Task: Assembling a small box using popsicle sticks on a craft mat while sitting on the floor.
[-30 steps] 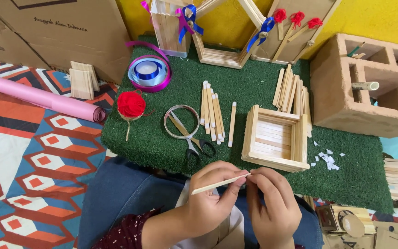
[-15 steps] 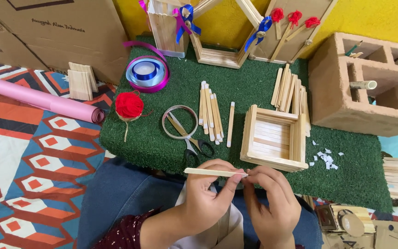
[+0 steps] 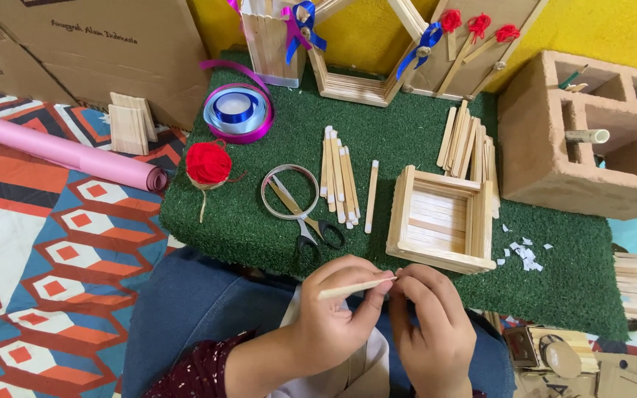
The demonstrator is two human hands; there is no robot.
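Note:
My left hand [image 3: 337, 313] pinches a thin wooden craft stick [image 3: 355, 287] that lies nearly level over my lap. My right hand [image 3: 430, 324] touches the stick's right tip with its fingertips. Just beyond my hands, on the green turf mat [image 3: 259, 236], stands an open square box of wooden sticks [image 3: 440, 221]. A row of loose sticks [image 3: 340, 180] and one single stick [image 3: 371, 195] lie left of the box. Black-handled scissors [image 3: 307, 221] rest across a clear tape ring [image 3: 289, 191].
A red yarn ball [image 3: 209, 163], a ribbon spool [image 3: 237, 110], a pink paper roll [image 3: 60, 151], a stick pile [image 3: 470, 140] and a hollow brick block [image 3: 591, 133] surround the mat. Stick frames with bows [image 3: 355, 44] stand at the back. Cardboard boxes [image 3: 82, 44] sit at far left.
The stick has shifted in my fingers, from tilted to level and then slightly tilted again, while both hands stayed over my lap. Nothing on the mat moved.

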